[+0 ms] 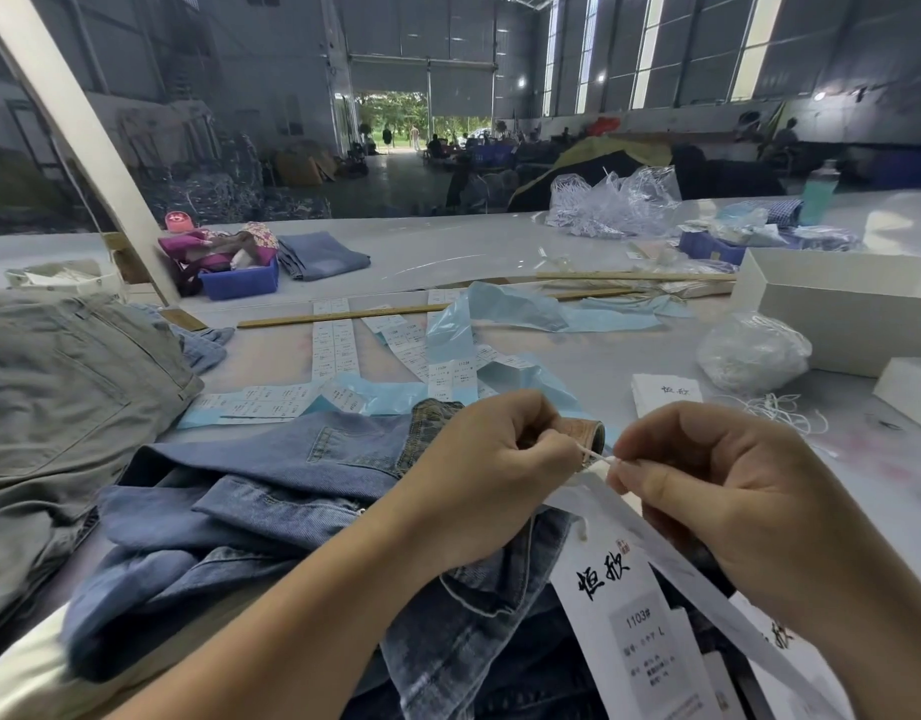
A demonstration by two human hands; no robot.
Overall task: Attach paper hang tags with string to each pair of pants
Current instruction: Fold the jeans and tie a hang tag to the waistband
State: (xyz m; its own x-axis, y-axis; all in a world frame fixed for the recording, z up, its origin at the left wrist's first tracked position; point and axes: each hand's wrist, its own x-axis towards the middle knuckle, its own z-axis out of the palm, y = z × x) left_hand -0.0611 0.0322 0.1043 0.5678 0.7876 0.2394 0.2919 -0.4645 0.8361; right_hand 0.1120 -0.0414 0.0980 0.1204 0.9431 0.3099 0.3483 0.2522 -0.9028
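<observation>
My left grip (pixel 492 475) and right grip (pixel 718 504) both pinch the white string (pixel 596 456) between them, at the jeans (pixel 271 517) waistband. Tag (pixel 627 615) hangs off the string at 5 o'clock. Jeans lie at centre of tabletop (pixel 448 252). Spare tags (pixel 665 392) at 2 o'clock, label strips (pixel 335 337) at 12.

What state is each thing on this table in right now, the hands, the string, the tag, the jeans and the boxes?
Left hand: fingers curled, pinching the string.
Right hand: pinching the string's other end.
String: taut between both hands.
Hang tag: threaded on the string, lying face up.
Blue jeans: rumpled under the hands.
Grey pants: piled at the left.
White box: open.
Blue bin: filled with cloth.
</observation>
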